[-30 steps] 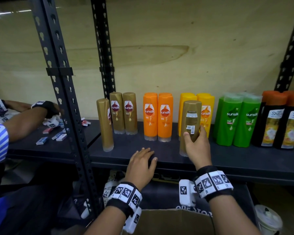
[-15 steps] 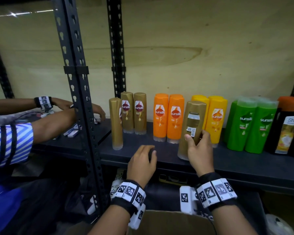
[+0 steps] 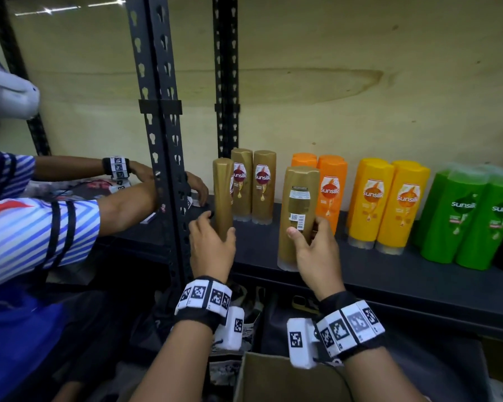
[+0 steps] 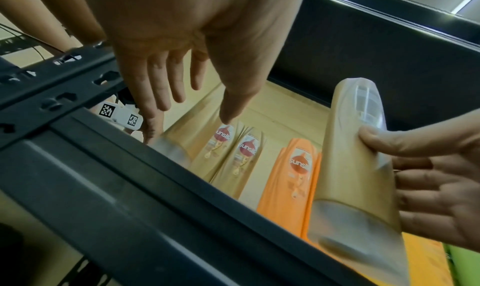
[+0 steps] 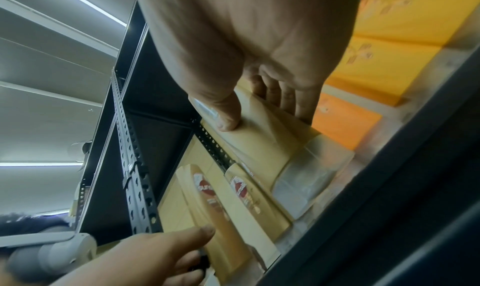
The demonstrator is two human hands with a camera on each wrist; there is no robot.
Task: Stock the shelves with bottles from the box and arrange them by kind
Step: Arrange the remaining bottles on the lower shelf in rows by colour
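at the far left another person's arms [image 3: 122, 210] in a blue striped sleeve [image 3: 26, 233] reach onto the neighbouring shelf, past a black perforated upright [image 3: 160, 158]. just right of that post, the left hand [image 3: 212, 248] is at the base of a lone gold bottle [image 3: 223, 195], which stands upright near the front of the dark shelf [image 3: 389, 274] with its label turned sideways. the fingers sit on its left side and the thumb on its right; from the left wrist view the fingers look straight and spread, so i cannot tell whether it truly grips or only touches. behind this bottle two more gold bottles [image 3: 253, 185] stand side by side against the back, labels forward. further right, the right hand [image 3: 314, 253] holds a gold bottle with its back label showing [image 3: 298, 216], thumb curled across the front and fingers wrapped behind; it leans slightly and its clear cap end is at the shelf's front edge, in front of the orange bottles [image 3: 330, 190]. next come two yellow bottles [image 3: 386, 204], then green bottles [image 3: 471, 219] at the right edge. below the wrists, a cardboard box [image 3: 270, 378] shows its open flap.
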